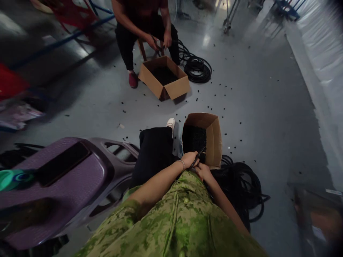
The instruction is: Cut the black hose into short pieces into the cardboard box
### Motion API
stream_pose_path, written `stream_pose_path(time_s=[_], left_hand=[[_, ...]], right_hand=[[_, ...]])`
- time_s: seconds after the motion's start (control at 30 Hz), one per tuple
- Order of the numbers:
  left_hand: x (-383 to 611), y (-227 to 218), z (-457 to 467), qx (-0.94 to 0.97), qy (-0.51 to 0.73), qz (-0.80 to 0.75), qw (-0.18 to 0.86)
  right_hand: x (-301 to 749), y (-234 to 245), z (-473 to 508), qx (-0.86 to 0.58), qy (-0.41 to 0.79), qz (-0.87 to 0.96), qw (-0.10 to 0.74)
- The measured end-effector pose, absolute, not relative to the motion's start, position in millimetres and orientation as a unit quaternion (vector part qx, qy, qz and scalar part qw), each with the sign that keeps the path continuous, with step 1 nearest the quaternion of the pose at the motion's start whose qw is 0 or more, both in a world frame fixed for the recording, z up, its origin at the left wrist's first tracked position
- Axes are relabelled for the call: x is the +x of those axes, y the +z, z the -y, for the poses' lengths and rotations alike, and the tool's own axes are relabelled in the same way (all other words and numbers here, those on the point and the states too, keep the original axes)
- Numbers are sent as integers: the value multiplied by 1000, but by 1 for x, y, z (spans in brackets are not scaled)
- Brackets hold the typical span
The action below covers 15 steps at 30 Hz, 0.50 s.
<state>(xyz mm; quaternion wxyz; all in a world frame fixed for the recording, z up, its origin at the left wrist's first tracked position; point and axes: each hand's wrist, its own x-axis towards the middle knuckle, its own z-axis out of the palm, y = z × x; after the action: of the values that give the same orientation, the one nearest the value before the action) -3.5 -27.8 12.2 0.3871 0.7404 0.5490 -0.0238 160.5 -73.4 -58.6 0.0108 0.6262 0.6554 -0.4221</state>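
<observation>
My left hand, with a bracelet at the wrist, is closed around the handle of a dark cutting tool whose tip points over an open cardboard box. My right hand sits just below it, fingers closed on the end of a black hose that runs from a coil on the floor at my right. The box holds many small black pieces. My black trouser leg and white shoe lie to the left of the box.
Across from me a seated person holds another black hose over a second cardboard box, with a hose coil beside it. Small black bits dot the grey floor. A purple plastic chair carrying a dark phone stands at my left. White sheeting lines the right side.
</observation>
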Motion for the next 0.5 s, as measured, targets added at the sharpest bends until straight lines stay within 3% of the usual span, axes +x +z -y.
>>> stream_pose_path(time_s=[0.17, 0.5], left_hand=[[-2, 13, 26, 723, -24, -562, 401], [-5, 13, 29, 713, 44, -571, 404]], right_hand=[[150, -67, 86, 631, -423, -646, 68], [151, -77, 80, 641, -409, -641, 104]])
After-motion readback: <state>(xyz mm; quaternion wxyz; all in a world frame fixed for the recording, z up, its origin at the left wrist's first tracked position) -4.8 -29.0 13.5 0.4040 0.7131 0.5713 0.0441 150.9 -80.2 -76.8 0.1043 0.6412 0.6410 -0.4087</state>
